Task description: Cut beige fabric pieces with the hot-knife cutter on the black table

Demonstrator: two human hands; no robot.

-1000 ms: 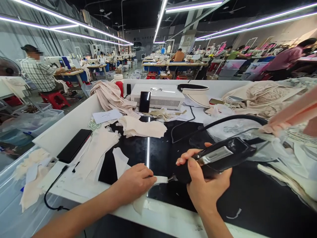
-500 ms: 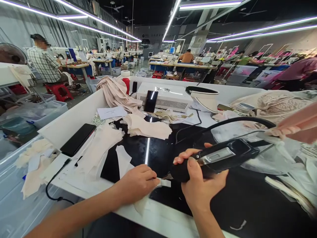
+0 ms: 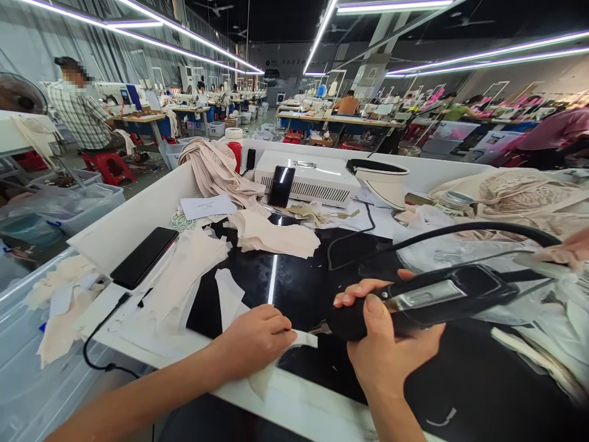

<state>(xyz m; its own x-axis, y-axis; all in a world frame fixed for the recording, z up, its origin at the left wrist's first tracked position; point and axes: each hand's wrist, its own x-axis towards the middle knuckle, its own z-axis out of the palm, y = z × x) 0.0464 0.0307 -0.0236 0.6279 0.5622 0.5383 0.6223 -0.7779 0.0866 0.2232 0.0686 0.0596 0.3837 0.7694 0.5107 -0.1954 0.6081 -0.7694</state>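
Observation:
My right hand (image 3: 391,344) is wrapped round a black corded handheld tool (image 3: 432,298) with a silver plate on its side. Its narrow metal tip (image 3: 321,329) points left, close to the end of a curved white fabric piece (image 3: 304,339). Curled fingers of my left hand (image 3: 260,337) pinch and press that piece at the front edge of the black work surface (image 3: 317,374). Behind my left hand lies another white cut piece (image 3: 229,298). Past the tool's rear end, another person's hand (image 3: 573,252) shows at the right edge, near the cable (image 3: 478,228).
Stacked cream pieces (image 3: 276,236) and a phone (image 3: 145,258) lie left and behind. A white vented box (image 3: 306,178) with a second phone (image 3: 281,186) before it stands at the back. Plastic bags and fabric (image 3: 460,245) crowd the right. A worker sits far left.
My right hand and the tool have shifted right, so the tip is farther from my left fingers. The other person's hand has also moved right. My left hand stays put.

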